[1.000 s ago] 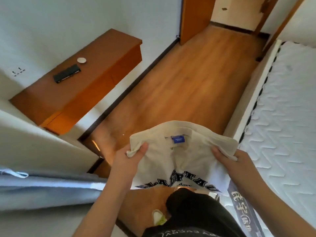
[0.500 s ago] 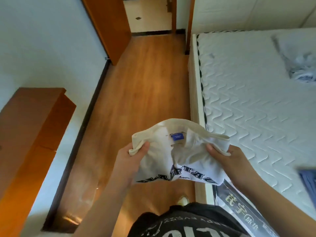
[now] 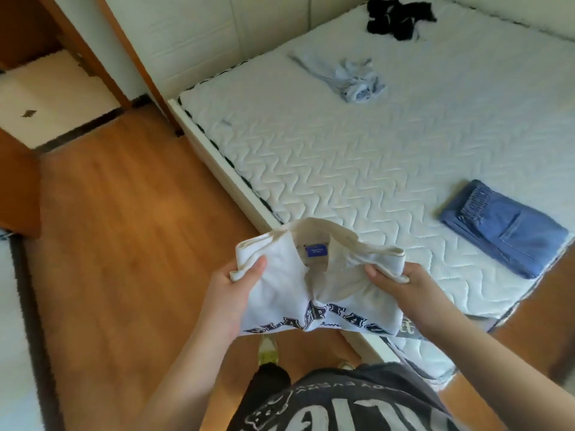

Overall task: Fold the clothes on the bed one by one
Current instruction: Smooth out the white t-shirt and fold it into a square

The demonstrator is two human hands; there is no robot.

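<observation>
I hold cream shirt [image 3: 314, 284] mid-frame, above bed [image 3: 342, 157] edge. Left hand [image 3: 231, 293], right hand [image 3: 401, 286] fingers clamped on collar corners. Judged light, limp, non-slippery; shoulder seams grip best.

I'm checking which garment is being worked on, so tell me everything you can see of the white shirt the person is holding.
The white shirt looks like soft cotton, with a cream collar, a small blue label inside the neck and dark arched lettering across the chest. It hangs bunched and unfolded in the air above the wooden floor, beside the mattress edge. The left hand pinches one shoulder and the right hand pinches the other, thumbs on top. Its lower part is hidden.
</observation>
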